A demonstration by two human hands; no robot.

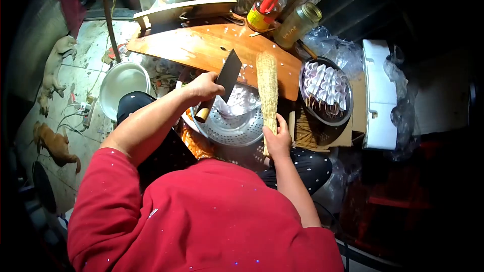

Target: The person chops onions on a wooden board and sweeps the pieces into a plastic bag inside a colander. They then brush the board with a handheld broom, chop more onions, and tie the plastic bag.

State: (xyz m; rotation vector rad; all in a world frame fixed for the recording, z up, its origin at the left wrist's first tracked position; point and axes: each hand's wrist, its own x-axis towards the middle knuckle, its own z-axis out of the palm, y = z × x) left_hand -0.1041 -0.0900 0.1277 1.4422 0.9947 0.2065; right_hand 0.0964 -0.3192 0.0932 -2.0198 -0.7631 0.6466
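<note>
My left hand (204, 87) is wrapped round the wooden handle of a cleaver (231, 74), its dark blade tilted up over the near edge of a wooden board (201, 45). In my right hand (278, 140) is the narrow end of a pale straw hand brush (267, 78). The brush's wide end reaches over the board. Beneath both hands sits a metal colander (229, 132) with whitish pieces and clear plastic in it. Small white scraps are scattered on the board.
Right of the board stands a round dark pan (351, 102) holding several skewers (325, 84). Bottles (267, 7) and a glass jar (298, 26) line the back. A white basin (125, 86), a power strip (89, 113) and two dogs (58, 143) are on the left floor.
</note>
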